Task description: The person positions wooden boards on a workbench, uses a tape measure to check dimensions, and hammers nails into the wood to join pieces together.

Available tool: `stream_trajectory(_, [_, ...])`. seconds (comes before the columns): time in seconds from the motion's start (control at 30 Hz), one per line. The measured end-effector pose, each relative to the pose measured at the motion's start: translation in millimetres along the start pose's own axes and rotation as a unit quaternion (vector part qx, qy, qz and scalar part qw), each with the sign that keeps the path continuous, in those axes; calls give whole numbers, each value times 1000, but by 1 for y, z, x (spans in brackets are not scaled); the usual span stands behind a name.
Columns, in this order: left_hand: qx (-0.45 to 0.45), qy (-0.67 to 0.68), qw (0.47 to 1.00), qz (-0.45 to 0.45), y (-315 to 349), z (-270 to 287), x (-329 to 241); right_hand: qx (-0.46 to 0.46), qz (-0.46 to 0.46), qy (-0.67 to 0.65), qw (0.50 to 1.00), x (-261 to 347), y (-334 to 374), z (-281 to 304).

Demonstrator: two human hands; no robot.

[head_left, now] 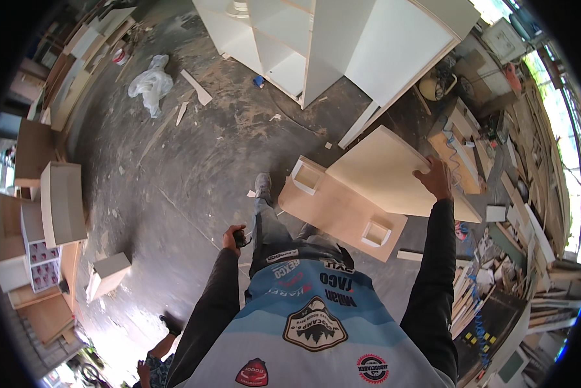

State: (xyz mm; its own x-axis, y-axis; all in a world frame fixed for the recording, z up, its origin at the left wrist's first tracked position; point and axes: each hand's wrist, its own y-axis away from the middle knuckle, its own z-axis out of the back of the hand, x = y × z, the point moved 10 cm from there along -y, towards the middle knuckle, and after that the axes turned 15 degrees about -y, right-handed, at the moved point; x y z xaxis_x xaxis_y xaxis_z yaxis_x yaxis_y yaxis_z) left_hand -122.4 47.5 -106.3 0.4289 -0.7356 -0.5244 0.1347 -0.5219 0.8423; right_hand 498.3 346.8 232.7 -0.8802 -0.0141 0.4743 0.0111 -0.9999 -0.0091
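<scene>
Grip right point(436, 181): outstretched, on board point(387, 169) | grip left point(230, 240): curled round object point(241, 238)

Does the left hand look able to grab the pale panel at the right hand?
Probably not right now: the left hand holds a small dark object and sits beyond the left leg, away from the pale panel.

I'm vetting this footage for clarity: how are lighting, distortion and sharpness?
Head view: edges bend toward the rim; head view: glare bleaches the floor at lower left and the gap at far right; head view: the pale board looks fairly sharp, but the dark thing in the left grip is hard to identify.
</scene>
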Motion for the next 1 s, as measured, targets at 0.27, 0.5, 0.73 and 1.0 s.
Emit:
stream_trajectory(0.27, [14, -160, 987, 28, -88, 0, -78, -22, -48, -37, 998, 66, -14, -17])
stream_trajectory(0.5, [101, -486, 827, -264, -217, -19, -216, -57, -163, 100, 980, 67, -21, -20])
stream_trajectory(0.73, [161, -630, 756, -73, -297, -22, -338, -174, -235, 186, 938, 77, -17, -20])
stream_trajectory(1.0, [196, -650, 728, -89, -321, -62, -383, -153, -266, 145, 941, 81, -23, -22])
